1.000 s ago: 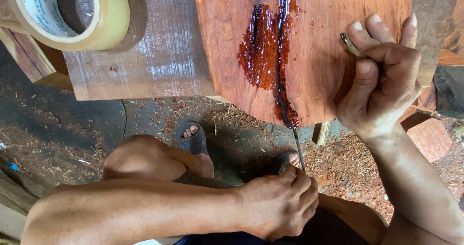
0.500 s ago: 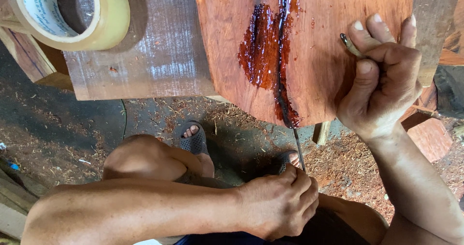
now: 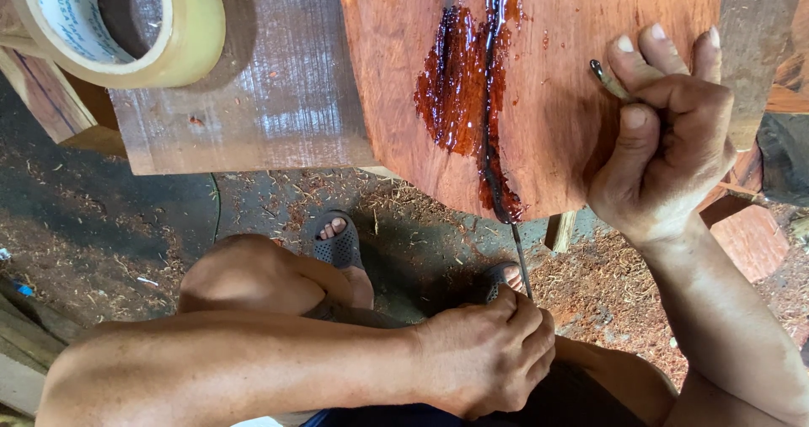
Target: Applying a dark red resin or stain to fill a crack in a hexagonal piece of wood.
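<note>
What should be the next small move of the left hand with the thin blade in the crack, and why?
Probably draw the thin blade further along the crack. The left hand grips its lower end below the reddish wood slab, the blade already sits in the crack, and wet dark glue pools beside it while the right hand steadies the slab.

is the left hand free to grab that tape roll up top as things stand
Probably not right away: the left hand is closed around a thin blade stuck in the slab's crack. The tape roll itself lies unobstructed on the plank.
</note>
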